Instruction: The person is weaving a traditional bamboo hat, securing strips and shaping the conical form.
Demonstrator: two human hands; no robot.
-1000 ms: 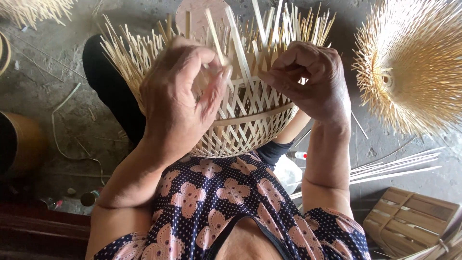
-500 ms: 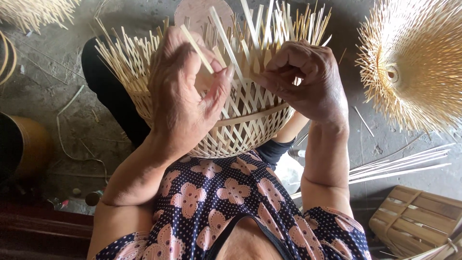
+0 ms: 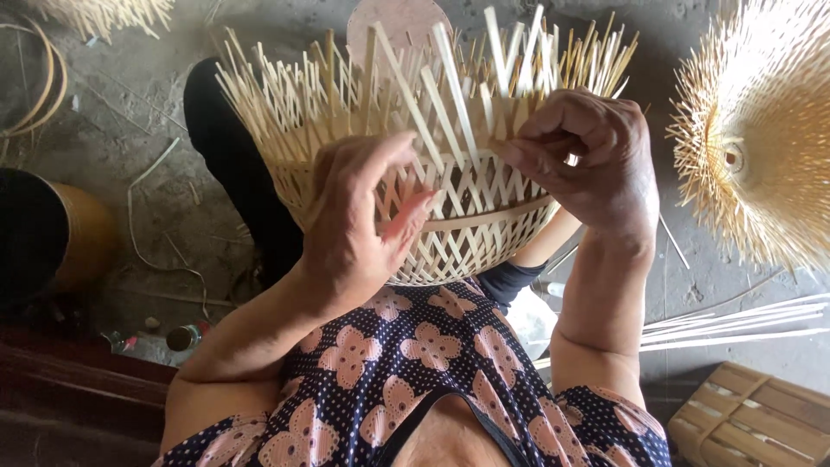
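Observation:
A half-woven bamboo basket [image 3: 471, 229] rests on my lap, its loose pale strips sticking up in a fan. My left hand [image 3: 354, 225] lies against the near side of the basket, fingers apart and touching the woven lattice. My right hand [image 3: 584, 160] is at the upper right rim, with thumb and fingers pinched on one upright bamboo strip [image 3: 510, 112]. A horizontal band runs across the weave between my two hands.
A second unfinished bamboo piece with splayed strips [image 3: 765, 138] lies at the right. Loose bamboo strips [image 3: 735, 324] lie on the concrete floor. A wooden crate [image 3: 752, 424] sits at bottom right, a dark round container [image 3: 47, 233] at left.
My left hand has let go of a strip and spread its fingers against the weave. The basket has tilted a little. My right hand stays pinched at the rim.

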